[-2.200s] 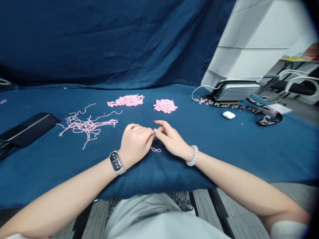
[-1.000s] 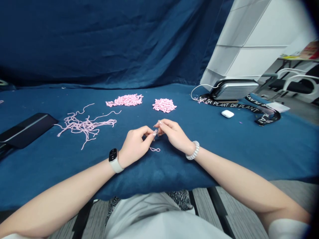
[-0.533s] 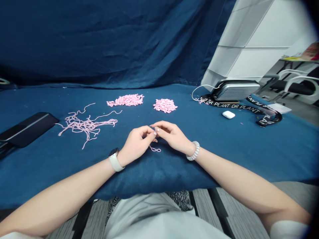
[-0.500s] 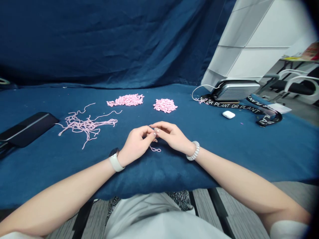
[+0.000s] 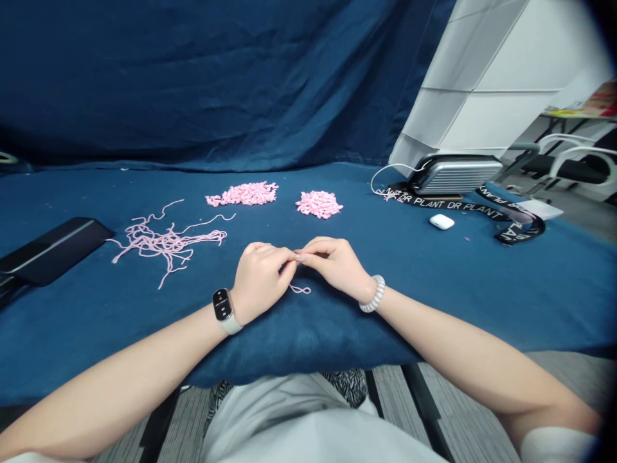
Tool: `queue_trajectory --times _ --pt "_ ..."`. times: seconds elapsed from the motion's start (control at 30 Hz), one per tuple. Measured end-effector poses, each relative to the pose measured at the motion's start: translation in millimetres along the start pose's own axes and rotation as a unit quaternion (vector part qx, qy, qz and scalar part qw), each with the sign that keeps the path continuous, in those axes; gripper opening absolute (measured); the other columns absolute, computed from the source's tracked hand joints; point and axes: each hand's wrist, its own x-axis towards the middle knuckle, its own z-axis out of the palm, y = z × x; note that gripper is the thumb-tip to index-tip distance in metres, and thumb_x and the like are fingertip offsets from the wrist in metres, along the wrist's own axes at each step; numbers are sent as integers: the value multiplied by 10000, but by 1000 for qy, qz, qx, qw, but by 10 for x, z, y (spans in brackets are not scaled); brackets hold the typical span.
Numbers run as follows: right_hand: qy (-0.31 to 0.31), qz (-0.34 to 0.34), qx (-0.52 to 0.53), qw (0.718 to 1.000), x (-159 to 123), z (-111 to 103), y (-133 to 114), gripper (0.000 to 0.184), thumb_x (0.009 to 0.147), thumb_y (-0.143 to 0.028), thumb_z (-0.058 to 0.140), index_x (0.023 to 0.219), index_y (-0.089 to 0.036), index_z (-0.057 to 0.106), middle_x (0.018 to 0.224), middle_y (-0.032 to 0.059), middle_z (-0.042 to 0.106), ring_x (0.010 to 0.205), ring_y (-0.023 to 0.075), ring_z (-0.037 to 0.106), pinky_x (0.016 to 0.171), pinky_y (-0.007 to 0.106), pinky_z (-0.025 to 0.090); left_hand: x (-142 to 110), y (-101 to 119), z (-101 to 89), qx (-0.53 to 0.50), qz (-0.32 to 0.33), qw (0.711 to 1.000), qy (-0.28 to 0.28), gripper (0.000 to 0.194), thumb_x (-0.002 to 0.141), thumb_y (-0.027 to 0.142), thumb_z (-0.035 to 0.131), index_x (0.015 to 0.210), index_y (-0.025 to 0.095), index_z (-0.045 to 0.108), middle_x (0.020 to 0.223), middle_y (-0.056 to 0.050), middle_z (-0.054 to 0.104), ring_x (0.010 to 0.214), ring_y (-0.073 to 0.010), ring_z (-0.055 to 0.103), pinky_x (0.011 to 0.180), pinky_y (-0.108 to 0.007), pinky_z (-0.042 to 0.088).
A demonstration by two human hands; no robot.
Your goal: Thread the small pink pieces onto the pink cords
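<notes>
My left hand (image 5: 260, 275) and my right hand (image 5: 335, 262) meet at the fingertips above a dark blue cushion (image 5: 299, 337). Both pinch a thin pink yarn strand (image 5: 299, 290), whose short loop hangs below them; the pinched part is hidden by my fingers. Beyond my hands lie two heaps of small, crinkled pink yarn pieces (image 5: 245, 193) (image 5: 319, 204). A tangle of loose pink yarn (image 5: 166, 243) lies to the left of my left hand, not touching it. A white-strapped smartwatch (image 5: 224, 307) is on my left wrist, and a white coil bracelet (image 5: 373, 294) on my right.
A black flat folio (image 5: 53, 251) lies at the far left. At the right are a silver ribbed case (image 5: 456, 175) with a white cable, a black "DR PLANT" lanyard (image 5: 448, 206) and a white earbud case (image 5: 441, 222). Blue cloth covers the surface and the backdrop.
My left hand has turned flatter, with its knuckles up and the watch face showing. My fingertips have drawn closer around the yarn. The heaps have not moved.
</notes>
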Motion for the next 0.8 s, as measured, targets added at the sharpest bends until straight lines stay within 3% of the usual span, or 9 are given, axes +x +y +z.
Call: queue_trajectory --times 0.2,0.43,0.8 --pt "20 -10 -82 996 -21 14 4 506 741 -576 397 803 -136 639 911 -19 556 794 -135 469 790 -1 348 9 -4 -15 35 20 999 -21 219 871 256 443 781 184 630 733 -18 649 732 -159 593 850 -356 357" --pt "47 -92 -186 977 -34 11 73 522 807 -523 305 799 -106 620 894 9 539 817 -115 400 807 39 287 12 6 -17 33 16 999 -33 210 864 248 450 747 180 611 702 -15 632 699 -159 577 836 -359 360" --pt "35 -144 -276 950 -47 18 81 508 852 -430 222 827 -98 606 902 33 513 822 -86 334 799 72 241 15 11 -19 15 9 999 -45 199 861 244 451 733 174 586 693 -13 626 675 -156 566 820 -352 365"
